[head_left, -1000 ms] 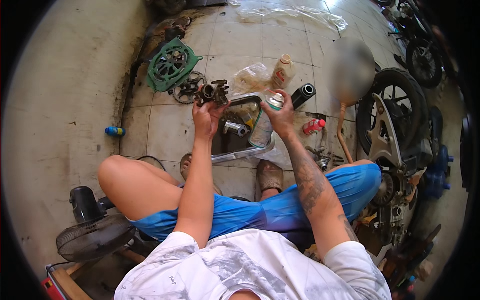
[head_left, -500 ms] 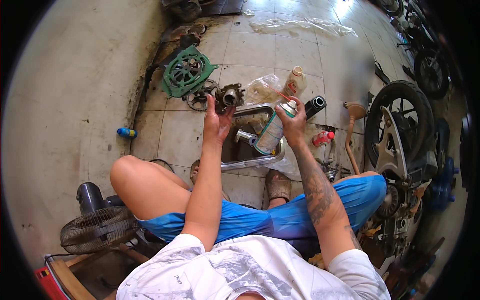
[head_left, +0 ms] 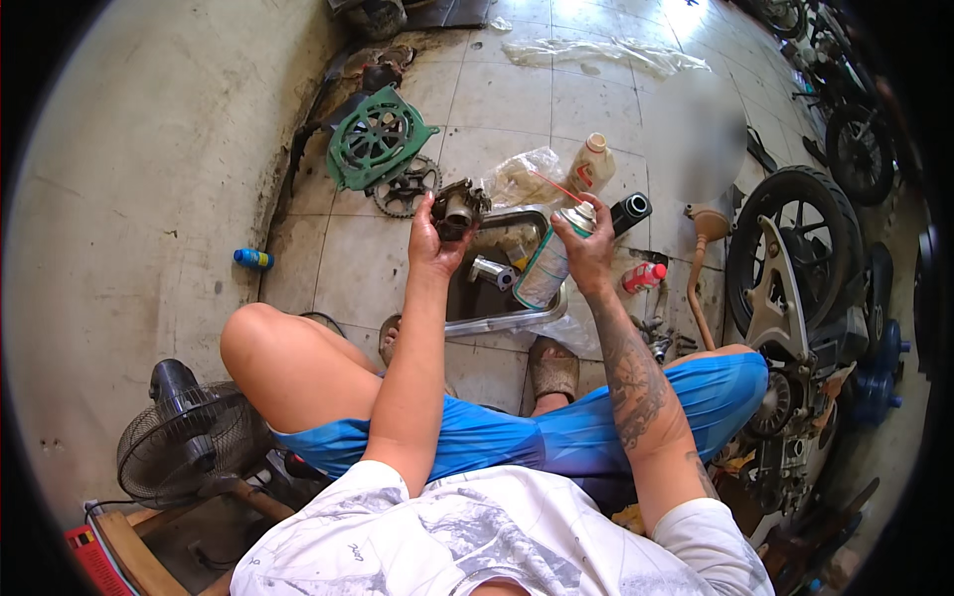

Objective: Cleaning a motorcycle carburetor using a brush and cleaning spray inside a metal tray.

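Note:
My left hand (head_left: 438,243) is closed around a dark, greasy metal part with a round bore, which looks like a carburetor (head_left: 457,210). In my right hand (head_left: 588,243) is a spray can (head_left: 543,268), tilted, with a forefinger on its top. A thin red straw (head_left: 555,186) juts from the nozzle up and left, toward the far side of the held part. Beneath both hands lies a metal tray (head_left: 497,323) with dark liquid. A silvery flanged pipe piece (head_left: 492,272) rests in it, left of the can.
Beyond my left hand lie a sprocket (head_left: 407,189) and a green grille (head_left: 376,139). Bottles (head_left: 592,164) and a black container (head_left: 630,213) stand past the tray; a red bottle (head_left: 644,277) lies right. A motorcycle wheel (head_left: 795,243) is farther right, a fan (head_left: 189,432) at left.
The carburetor-like part has turned in my left hand, its bore now facing lower. My right hand and the spray can have shifted slightly right. The fan head has swung round.

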Demonstrator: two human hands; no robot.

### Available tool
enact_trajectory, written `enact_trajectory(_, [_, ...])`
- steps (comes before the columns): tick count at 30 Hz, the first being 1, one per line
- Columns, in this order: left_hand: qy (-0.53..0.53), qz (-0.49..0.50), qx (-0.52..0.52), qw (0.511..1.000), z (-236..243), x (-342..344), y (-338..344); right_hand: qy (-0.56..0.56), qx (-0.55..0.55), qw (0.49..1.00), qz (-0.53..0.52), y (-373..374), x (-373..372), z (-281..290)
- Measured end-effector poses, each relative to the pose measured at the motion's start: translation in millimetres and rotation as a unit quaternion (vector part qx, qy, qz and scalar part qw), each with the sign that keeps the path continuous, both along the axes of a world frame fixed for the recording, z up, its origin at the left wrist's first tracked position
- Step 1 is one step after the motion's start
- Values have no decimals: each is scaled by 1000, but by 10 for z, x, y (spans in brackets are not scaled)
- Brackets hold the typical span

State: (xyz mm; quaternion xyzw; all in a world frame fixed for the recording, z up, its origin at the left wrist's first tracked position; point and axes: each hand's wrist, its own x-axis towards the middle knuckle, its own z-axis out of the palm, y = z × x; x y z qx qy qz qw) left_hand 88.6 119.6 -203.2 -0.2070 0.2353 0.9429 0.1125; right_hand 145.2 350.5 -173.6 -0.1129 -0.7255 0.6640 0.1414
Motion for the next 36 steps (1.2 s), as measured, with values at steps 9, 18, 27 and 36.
enact_trajectory(9, [-99, 36, -21, 994, -491, -74, -131, -14, 2, 997, 76, -124, 132, -17])
enact_trajectory(18, [-170, 7, -43, 985, -1135, 83, -154, 46, 221, 953, 203, -577, 494, 1])
enact_trajectory(27, [-244, -63, -97, 963, -1463, 147, -116, -14, 319, 921, 221, -646, 517, -99])
enact_trajectory(36, [-274, -43, -156, 948, -1806, 120, -239, -4, 271, 944, 188, -716, 415, -219])
